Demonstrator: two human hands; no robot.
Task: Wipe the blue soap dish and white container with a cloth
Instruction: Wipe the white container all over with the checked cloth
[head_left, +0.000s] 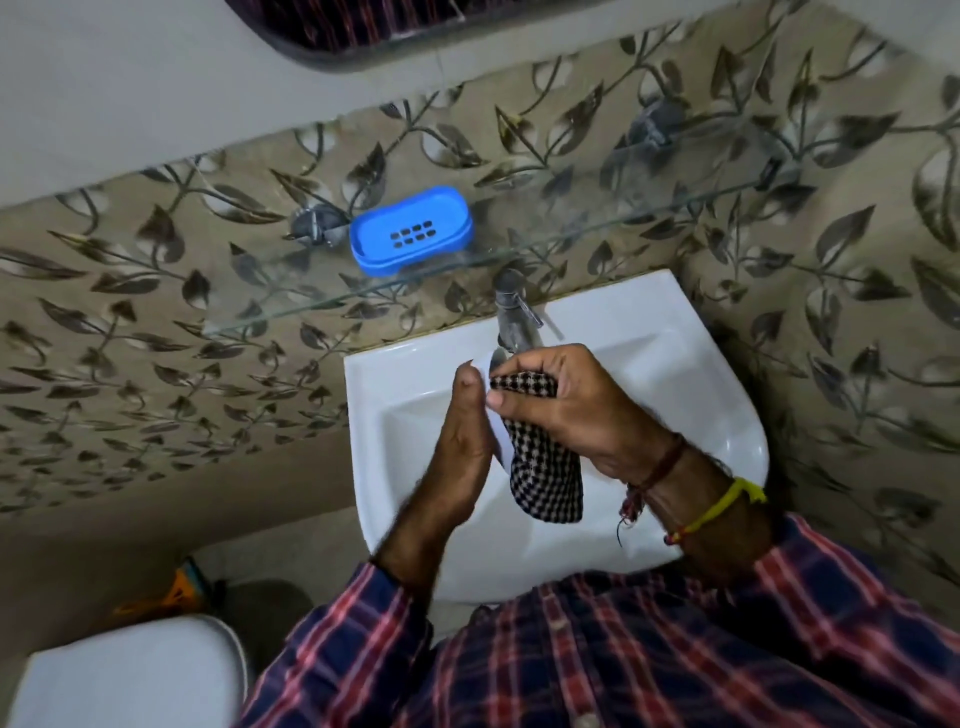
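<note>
- Both hands are over the white sink (675, 364), in front of the tap (511, 312).
- The container (496, 434) is held between the two hands; only thin white slivers of it show, one by the left thumb and one along the left palm's edge, so its shape cannot be made out.
- The left hand (465, 441) stands upright, fingers mostly straight, its palm pressed against the container's left side; how its far fingers wrap is hidden.
- The right hand (566, 410) is curled closed around the cloth (545, 467), fingers over the top and thumb at the front edge, pressing the cloth against the container.
- The cloth is black-and-white checked; its lower part hangs loose below the right hand, over the basin.
- The soap dish (410, 231) sits on the glass shelf (311, 306) above and to the left of the hands, well apart from them, with nothing touching it. It is blue, oval, with slots in its middle, and lies just beside the shelf's left wall bracket (317, 228).
- The right wrist carries thread bands (711, 506), yellow and red.
- Both forearms come out of checked sleeves (337, 623).
- A white toilet lid (130, 675) shows at lower left, well away from the hands.
</note>
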